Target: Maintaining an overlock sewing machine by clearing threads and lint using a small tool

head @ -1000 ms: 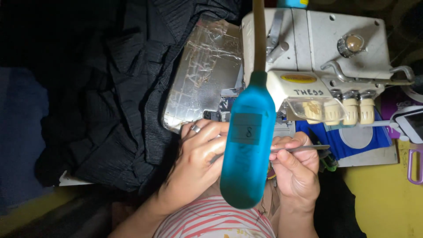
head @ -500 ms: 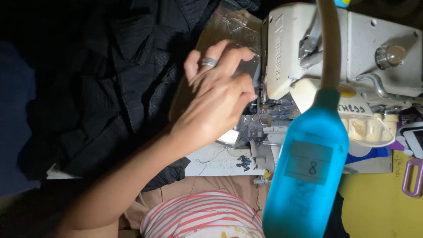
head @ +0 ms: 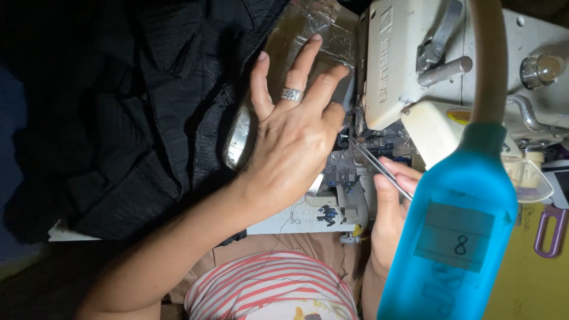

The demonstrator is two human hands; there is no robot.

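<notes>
Filling the whole left side, black fabric (head: 136,112) piled in ruffled folds, its near edge ending just beside a white strip of the counter (head: 296,222). Crowding the upper right, cream sewing machine (head: 427,65), its left face a straight vertical edge with only a narrow gap to the left hand. Hanging close to the camera at lower right, blue bottle-shaped tag (head: 453,237) on a pale cord, blocking sight of much of the machine front and part of the right hand. Lying flat between fabric and machine, shiny metal plate (head: 278,65), partly covered by clear plastic, its rounded near corner showing beside the wrist. Spread open on that plate, left hand (head: 290,136), fingers fanned, fingertips almost touching the machine's left face, a silver ring (head: 291,94) on one finger, holding nothing. Below the needle area, right hand (head: 388,207), grip pressed together on thin metal tweezers (head: 379,168), tips aimed up-left into the dark metal parts under the machine head. Very little free room there: left hand above, machine to the right, tag in front. At the bottom edge, red-and-white striped cloth (head: 272,284). At the far right, a purple loop (head: 548,231) on a yellow surface.
</notes>
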